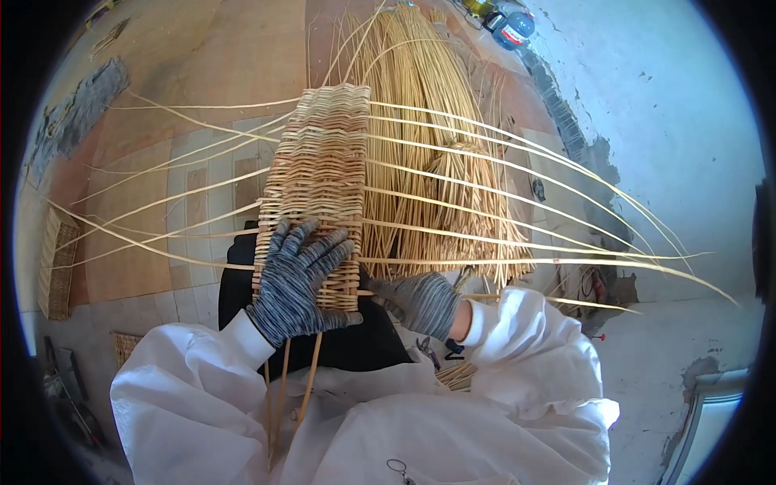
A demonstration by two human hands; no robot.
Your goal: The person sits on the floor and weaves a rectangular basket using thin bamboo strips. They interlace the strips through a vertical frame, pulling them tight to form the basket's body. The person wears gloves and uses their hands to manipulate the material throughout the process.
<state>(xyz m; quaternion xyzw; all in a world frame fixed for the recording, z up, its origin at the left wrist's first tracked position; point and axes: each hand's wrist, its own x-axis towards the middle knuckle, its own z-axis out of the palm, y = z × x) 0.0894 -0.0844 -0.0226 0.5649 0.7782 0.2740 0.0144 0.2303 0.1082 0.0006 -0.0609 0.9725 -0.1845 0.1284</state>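
Note:
A woven wicker panel (319, 153) stretches away from my lap, with long pale rods sticking out from both sides and from its ends. My left hand (293, 284), in a grey striped knit glove, rests on the panel's near end. Its fingers are spread across the weave, and the thumb points right along the near edge. My right hand (427, 305), gloved alike, is just right of the panel's near right corner, beside the lowest side rods. Its fingertips are dark and blurred, so their grip is unclear. One rod (594, 306) emerges to the right, beyond my right wrist.
A large bundle of straw-coloured rods (440, 105) lies beyond the panel to the right. Dark cloth (368, 343) covers my lap. A wicker piece (58, 263) stands at far left. A large bottle (514, 31) is by the wall. Hand tools (428, 351) lie near my right forearm.

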